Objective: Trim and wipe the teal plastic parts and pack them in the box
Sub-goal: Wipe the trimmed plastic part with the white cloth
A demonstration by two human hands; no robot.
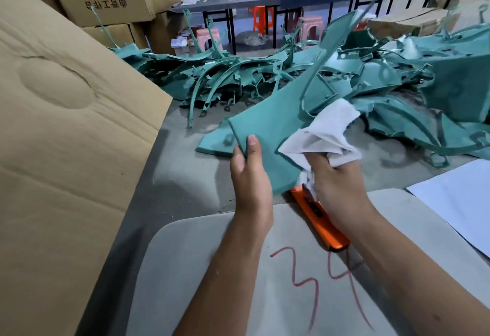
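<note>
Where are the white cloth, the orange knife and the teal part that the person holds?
white cloth [326,134], head view, on its bunched middle.
orange knife [324,227], head view, on the handle under the right wrist.
teal part [270,123], head view, on its flat face.

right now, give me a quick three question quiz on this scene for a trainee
1. True or false: the left hand grips the near edge of the teal panel.
2. What does the right hand hold against the panel? A) white cloth B) orange knife C) cardboard flap
3. Fill in: the orange utility knife lies on the ____, below the right hand.

Key: 1 true. 2 A, the white cloth. 3 the grey pad marked with red numbers.
</note>
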